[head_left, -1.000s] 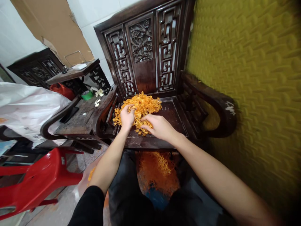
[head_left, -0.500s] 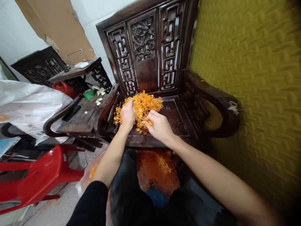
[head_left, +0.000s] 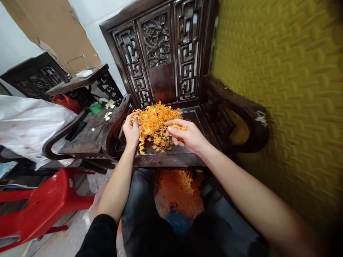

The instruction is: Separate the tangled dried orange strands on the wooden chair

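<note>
A tangled heap of orange branching sprue-like pieces [head_left: 157,119] lies on the seat of a dark carved wooden chair [head_left: 199,130]. At the heap's left side, my left hand [head_left: 131,132] is closed with its fingertips pinching a thin orange strand. My right hand [head_left: 189,135] is over the right part of the heap, its fingers curled around a small bunch of orange pieces [head_left: 180,127]. Loose-hanging strands spread toward the seat's front edge below both hands. Exactly what the left fingertips grip is partly hidden.
Between my knees, more orange strands [head_left: 184,180] fill a container or bag near the floor. A red plastic chair [head_left: 48,203] stands at left. A wooden side table [head_left: 88,137] carries green tape [head_left: 95,107] and white pieces. A yellow textured surface [head_left: 268,53] rises at right.
My left hand has moved left and down, from on top of the heap to its side. My right hand has shifted slightly right and its fingers have loosened. The view has turned a little.
</note>
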`<state>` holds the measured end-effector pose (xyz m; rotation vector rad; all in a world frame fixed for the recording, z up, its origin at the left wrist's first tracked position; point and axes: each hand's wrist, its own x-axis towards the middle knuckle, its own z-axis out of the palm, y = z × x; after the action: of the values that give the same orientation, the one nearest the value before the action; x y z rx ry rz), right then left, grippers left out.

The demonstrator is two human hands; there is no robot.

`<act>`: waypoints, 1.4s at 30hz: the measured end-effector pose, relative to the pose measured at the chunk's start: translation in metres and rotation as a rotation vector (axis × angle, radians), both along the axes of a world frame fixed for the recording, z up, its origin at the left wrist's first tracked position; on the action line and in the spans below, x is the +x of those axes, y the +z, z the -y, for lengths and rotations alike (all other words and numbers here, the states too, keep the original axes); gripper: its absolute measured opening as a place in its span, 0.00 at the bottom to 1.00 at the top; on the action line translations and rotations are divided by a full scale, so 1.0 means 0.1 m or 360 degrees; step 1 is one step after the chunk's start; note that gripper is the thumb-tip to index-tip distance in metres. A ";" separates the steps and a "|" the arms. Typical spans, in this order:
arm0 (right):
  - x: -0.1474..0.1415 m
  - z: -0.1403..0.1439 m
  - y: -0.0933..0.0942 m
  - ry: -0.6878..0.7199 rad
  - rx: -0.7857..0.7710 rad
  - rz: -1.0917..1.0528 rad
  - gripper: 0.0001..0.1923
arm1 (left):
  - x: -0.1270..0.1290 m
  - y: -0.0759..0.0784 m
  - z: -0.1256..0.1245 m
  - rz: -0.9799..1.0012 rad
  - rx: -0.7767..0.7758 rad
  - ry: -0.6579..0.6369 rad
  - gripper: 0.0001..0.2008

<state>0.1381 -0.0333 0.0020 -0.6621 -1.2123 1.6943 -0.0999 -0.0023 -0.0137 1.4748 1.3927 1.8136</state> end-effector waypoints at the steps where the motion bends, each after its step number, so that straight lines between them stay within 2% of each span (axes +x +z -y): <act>1: -0.01 -0.01 -0.01 0.0078 -0.0046 -0.0049 0.22 | 0.07 0.04 0.03 0.0046 0.0014 -0.0057 0.18; 4: -0.04 0.03 -0.03 0.0292 -0.0153 -0.0124 0.21 | 0.24 0.12 0.12 0.0136 0.0050 -0.0171 0.17; 7: -0.05 0.05 -0.04 0.0399 -0.0188 -0.0178 0.20 | 0.31 0.17 0.18 0.0087 0.0047 -0.0230 0.17; 10: -0.03 0.04 -0.04 0.0329 -0.0173 -0.0172 0.20 | 0.34 0.24 0.26 -0.0272 0.0060 -0.0340 0.15; 13: -0.02 0.03 -0.03 0.0208 -0.0118 -0.0080 0.21 | 0.36 0.32 0.36 -0.0752 0.0123 -0.0571 0.14; 16: -0.02 0.03 -0.03 0.0145 -0.0081 0.0007 0.22 | 0.40 0.35 0.41 -0.0954 0.0144 -0.0739 0.19; 21: -0.05 0.04 -0.05 0.0099 -0.0066 0.0074 0.26 | 0.42 0.31 0.40 -0.1072 0.0336 -0.0626 0.09; 26: -0.02 0.08 0.01 0.0039 -0.0009 0.0252 0.28 | 0.39 0.33 0.39 -0.1296 0.0406 -0.0485 0.07; 33: 0.02 0.10 0.03 -0.0004 0.0085 0.0429 0.25 | 0.43 0.37 0.45 -0.1197 0.0356 -0.0582 0.09; 36: 0.01 0.10 0.02 0.0050 0.0046 0.0380 0.25 | 0.47 0.36 0.47 -0.1148 0.0399 -0.0568 0.05; 39: -0.03 0.12 0.02 0.0077 0.0024 0.0298 0.24 | 0.54 0.34 0.50 -0.1099 0.0468 -0.0417 0.05; 42: -0.11 0.14 0.06 -0.0045 0.0163 0.0318 0.22 | 0.66 0.32 0.51 -0.1016 0.0496 -0.0134 0.06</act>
<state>0.1272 -0.0476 0.0076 -0.7963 -1.4131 1.5593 -0.0344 -0.0537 0.0182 2.3873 1.3097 1.6261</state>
